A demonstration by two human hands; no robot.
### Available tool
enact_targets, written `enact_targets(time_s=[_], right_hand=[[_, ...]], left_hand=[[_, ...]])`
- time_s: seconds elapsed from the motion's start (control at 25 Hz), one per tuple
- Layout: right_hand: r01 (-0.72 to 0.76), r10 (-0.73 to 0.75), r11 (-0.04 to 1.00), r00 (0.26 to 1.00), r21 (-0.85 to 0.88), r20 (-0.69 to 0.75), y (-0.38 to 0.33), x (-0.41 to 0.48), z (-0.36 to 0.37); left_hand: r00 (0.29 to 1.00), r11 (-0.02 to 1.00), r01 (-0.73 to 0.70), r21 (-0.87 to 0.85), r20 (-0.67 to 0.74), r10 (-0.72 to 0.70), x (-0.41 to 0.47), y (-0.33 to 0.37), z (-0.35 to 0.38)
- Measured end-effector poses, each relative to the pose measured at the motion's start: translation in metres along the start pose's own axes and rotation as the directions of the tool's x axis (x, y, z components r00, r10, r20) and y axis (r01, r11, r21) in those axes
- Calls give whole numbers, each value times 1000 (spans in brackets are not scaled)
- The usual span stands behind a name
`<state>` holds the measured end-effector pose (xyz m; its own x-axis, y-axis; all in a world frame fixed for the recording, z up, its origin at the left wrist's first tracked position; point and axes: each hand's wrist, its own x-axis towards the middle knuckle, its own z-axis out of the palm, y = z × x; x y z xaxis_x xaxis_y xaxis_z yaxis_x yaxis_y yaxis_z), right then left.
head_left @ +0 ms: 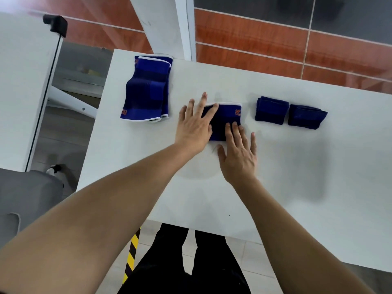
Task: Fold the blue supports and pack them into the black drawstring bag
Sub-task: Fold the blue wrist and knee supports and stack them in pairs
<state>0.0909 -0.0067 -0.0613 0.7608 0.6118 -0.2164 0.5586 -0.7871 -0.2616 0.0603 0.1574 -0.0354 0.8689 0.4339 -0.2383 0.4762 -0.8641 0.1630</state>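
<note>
A folded blue support [227,115] with white trim lies at the middle of the white table [297,166]. My left hand [194,126] lies flat on its left side, fingers spread. My right hand [238,153] presses its near edge with the fingertips. A stack of unfolded blue supports [146,92] lies at the far left of the table. Two folded blue supports [272,110] [306,116] sit side by side to the right. No black drawstring bag is in view.
A white pillar [165,24] rises behind the table's far edge. A second white table [23,81] with a black clamp [55,23] stands to the left. Yellow-black tape [131,251] marks the floor near my legs.
</note>
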Motion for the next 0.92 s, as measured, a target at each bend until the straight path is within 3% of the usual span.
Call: enact_targets(time_s=[0.16, 0.24, 0.32, 0.44, 0.6, 0.76, 0.92], right_hand=[[20, -20, 999, 1000, -29, 1, 4, 12, -6], [33, -33, 998, 999, -48, -6, 5, 15, -9], [32, -33, 999, 999, -37, -19, 4, 16, -12], [53, -49, 998, 992, 28, -120, -7, 10, -16], [238, -213, 965, 956, 109, -203, -38, -16, -11], [330, -334, 921, 942, 206, -18, -57, -54, 3], [314, -340, 914, 938, 257, 63, -61, -77, 17]], left_hand=[[951, 955, 264, -133, -128, -281, -27, -68, -10], [928, 927, 361, -101, -56, -368, -48, -114, -1], [942, 941, 334, -58, -1, -335, -64, -136, 4], [961, 968, 248, 46, -140, -240, -86, -123, 16], [963, 993, 113, -24, -245, -116, -131, -80, 41], [973, 993, 13, -121, -227, -41, -186, -56, 58], [963, 957, 126, -260, -199, -180, -206, -66, 49]])
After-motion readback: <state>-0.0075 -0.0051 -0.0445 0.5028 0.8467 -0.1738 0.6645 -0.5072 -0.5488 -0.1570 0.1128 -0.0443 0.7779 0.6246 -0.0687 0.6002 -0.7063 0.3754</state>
